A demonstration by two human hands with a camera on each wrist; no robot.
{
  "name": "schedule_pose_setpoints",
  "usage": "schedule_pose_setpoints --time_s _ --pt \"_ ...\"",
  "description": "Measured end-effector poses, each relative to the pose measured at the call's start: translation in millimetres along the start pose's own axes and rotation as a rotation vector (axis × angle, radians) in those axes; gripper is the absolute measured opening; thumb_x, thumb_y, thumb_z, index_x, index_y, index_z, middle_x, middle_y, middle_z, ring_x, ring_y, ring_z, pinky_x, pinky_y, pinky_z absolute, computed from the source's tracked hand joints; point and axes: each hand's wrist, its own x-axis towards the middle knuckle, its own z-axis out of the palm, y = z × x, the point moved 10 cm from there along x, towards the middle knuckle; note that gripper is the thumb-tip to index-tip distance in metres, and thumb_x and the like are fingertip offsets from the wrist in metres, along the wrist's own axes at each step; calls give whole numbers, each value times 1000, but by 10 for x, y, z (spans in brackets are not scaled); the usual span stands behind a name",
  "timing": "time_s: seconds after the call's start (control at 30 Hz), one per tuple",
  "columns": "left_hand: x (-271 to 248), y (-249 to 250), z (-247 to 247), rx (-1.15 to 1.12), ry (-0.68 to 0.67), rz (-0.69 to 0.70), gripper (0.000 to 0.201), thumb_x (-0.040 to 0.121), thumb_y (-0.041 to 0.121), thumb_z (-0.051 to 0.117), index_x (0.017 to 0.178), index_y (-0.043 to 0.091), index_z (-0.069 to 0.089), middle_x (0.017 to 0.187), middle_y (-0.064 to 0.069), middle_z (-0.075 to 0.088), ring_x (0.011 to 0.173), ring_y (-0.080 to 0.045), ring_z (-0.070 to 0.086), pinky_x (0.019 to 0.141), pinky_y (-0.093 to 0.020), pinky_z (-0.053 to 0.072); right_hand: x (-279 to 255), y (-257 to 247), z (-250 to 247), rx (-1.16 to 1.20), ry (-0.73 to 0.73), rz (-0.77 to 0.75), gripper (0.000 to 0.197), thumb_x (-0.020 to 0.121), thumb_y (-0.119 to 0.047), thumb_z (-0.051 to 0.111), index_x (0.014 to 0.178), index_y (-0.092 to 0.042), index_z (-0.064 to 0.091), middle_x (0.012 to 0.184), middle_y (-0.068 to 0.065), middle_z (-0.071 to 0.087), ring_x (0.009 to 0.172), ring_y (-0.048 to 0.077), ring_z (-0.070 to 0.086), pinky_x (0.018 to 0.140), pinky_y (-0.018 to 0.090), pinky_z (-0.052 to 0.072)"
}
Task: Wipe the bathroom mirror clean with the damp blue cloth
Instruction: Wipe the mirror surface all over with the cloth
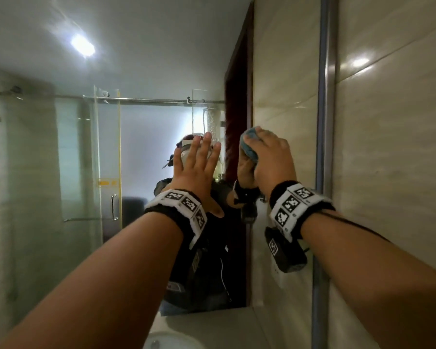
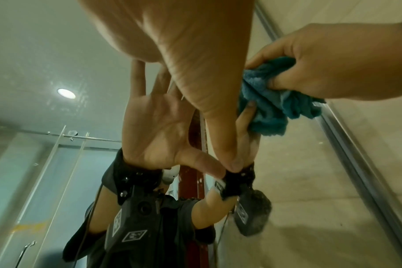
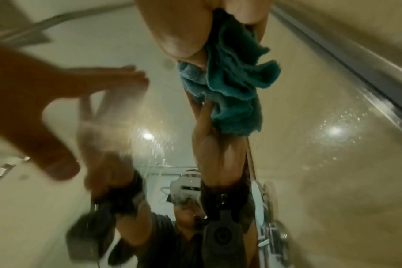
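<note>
Wiping mirror [image 1: 136,71], centre-right of frame.
Right hand [image 1: 269,157] clamps bunched cloth [image 1: 249,144]; left hand [image 1: 199,167] flat, fingers apart, on glass. Risk: palm smudges.

Glossy beige wall tiles [image 1: 393,122] stand right of a metal strip [image 1: 326,96]. A white basin [image 1: 171,341] sits below; a ceiling light's glare [image 1: 360,62] shows on the tiles.

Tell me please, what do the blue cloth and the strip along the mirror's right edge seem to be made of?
The blue cloth, bunched in the right hand, looks like soft terry or microfibre: fuzzy pile, matte, frayed edges. The strip at the mirror edge looks like brushed metal, perhaps aluminium or steel: grey, with a dull sheen and a soft highlight along it.
</note>
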Motion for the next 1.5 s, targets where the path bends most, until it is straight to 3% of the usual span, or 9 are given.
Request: schedule_pose_setpoints --time_s 0.2,0.43,0.67,0.93,1.07,1.17,1.27,1.37,1.5 --pt "18 -2 21 0 67 -20 151 50 83 63 127 16 -48 145 -10 -42 136 -31 -33 104 -55 -20 -597 -347 155 -30 -84 -358 65 59 2 80 115 -27 64 129 4 56 108 35 54 86 43 51" --pt "22 -6 24 6 75 -22 152 48 85 61 129 15 -46 145 -10 -42 137 -31 -32 104 -56 -19 -21 339 -161 55 69 144 57 83 1 47 135 -22 47 147 4 34 128 30 34 109 27 21" --pt "16 -1 31 16 89 -23 149 51 87 57 120 13 -53 144 -13 -42 136 -33 -32 107 -58 -15 -863 -541 447 37 -258 -488 50 76 -8 69 120 -28 60 137 1 50 120 34 48 93 52 45" --pt "36 -13 55 28 59 -21 152 49 86 61 128 15 -47 145 -11 -42 136 -31 -33 105 -57 -17 185 683 -329 65 62 235 60 84 4 38 136 -25 46 149 2 33 128 30 35 111 30 25" --pt "24 20 38 43 61 -23 151 48 87 60 133 15 -43 145 -11 -41 137 -32 -32 106 -57 -16 -122 207 -14 87 -22 69 55 79 -21 33 132 -25 50 145 3 38 128 30 35 109 40 27" --pt "13 12 22 30 64 -29 151 49 86 60 128 14 -46 146 -12 -40 137 -32 -30 107 -58 -14 -600 -199 191 4 -138 -235 56 75 -2 62 126 -24 58 140 6 47 122 36 43 104 38 32" --pt "5 -10 22 25 72 -32 151 49 86 60 125 14 -49 145 -12 -41 138 -32 -30 107 -57 -15 -698 -235 140 29 -201 -324 55 81 0 56 128 -29 56 143 0 44 122 32 40 103 36 33" --pt "16 2 44 21 57 -28 151 49 86 60 122 15 -52 144 -12 -43 137 -32 -32 107 -58 -15 -353 238 -116 67 -86 -67 53 85 -9 35 132 -25 51 147 2 37 128 28 33 108 34 26" --pt "30 -4 61 5 49 -20 151 49 87 59 116 15 -57 142 -11 -46 135 -32 -35 106 -58 -16 -158 992 -347 16 22 298 70 83 10 42 139 -31 40 152 -2 26 134 29 29 113 34 24"
